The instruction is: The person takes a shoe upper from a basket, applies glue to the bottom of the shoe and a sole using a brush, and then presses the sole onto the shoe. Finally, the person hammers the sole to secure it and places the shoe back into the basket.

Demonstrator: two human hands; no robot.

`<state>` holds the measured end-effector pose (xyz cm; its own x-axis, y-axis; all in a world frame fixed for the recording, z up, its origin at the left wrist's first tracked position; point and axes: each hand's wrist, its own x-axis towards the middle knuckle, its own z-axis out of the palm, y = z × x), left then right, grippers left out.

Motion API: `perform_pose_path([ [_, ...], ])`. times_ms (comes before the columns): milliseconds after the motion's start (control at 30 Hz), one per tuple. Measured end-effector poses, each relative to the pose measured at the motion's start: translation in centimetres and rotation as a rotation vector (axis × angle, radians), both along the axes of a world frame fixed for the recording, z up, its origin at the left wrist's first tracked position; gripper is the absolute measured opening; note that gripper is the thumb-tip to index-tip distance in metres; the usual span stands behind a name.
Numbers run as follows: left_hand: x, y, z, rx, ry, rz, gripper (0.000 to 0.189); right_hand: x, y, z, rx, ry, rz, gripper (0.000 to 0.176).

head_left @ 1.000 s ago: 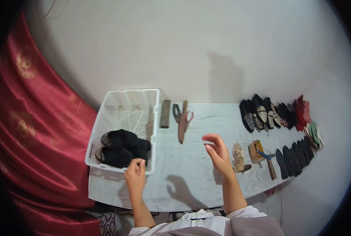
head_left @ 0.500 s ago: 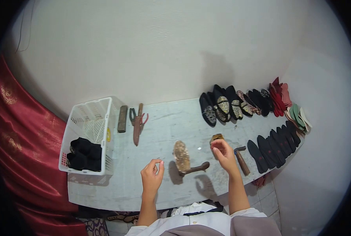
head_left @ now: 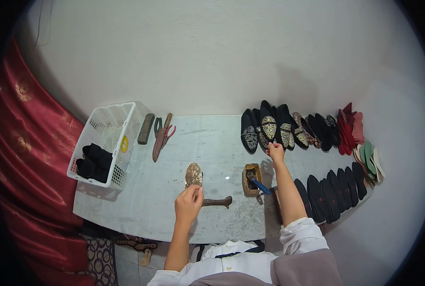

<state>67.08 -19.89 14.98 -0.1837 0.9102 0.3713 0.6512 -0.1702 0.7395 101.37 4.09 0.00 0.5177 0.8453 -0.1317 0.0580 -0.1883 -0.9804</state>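
My left hand (head_left: 189, 204), fingers curled together, is over the near end of a worn, foot-shaped shoe anvil (head_left: 193, 174). Whether it grips the anvil cannot be told. The anvil's dark metal arm (head_left: 216, 202) lies to the right. Stretched towards the back, my right hand (head_left: 275, 151) has its fingers closed at the toe of a black shoe with gold sequins (head_left: 268, 125), standing in a row of shoes. Left of my right forearm is a small box of brownish stuff (head_left: 246, 182), a blue-handled brush (head_left: 260, 185) leaning in it.
A white basket (head_left: 113, 168) holding black items stands at left. Beside it lie a dark block (head_left: 146, 128) and pliers (head_left: 168, 132). Several black soles (head_left: 335, 188) line the right side, with red pieces (head_left: 347, 138) and green pieces (head_left: 366, 155) behind. A red curtain (head_left: 36, 157) hangs left.
My right hand has moved from above the small box to the shoes at the back, uncovering the brush. My left hand is now over the anvil's near end. The view has shifted.
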Motion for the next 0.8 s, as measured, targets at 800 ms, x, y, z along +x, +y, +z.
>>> perform_pose_path([
  [800, -1.7, -4.6, -1.3, -0.090, -0.065, 0.148, 0.007, 1.0, 4.8, 6.9, 0.027, 0.562, 0.255, 0.030],
])
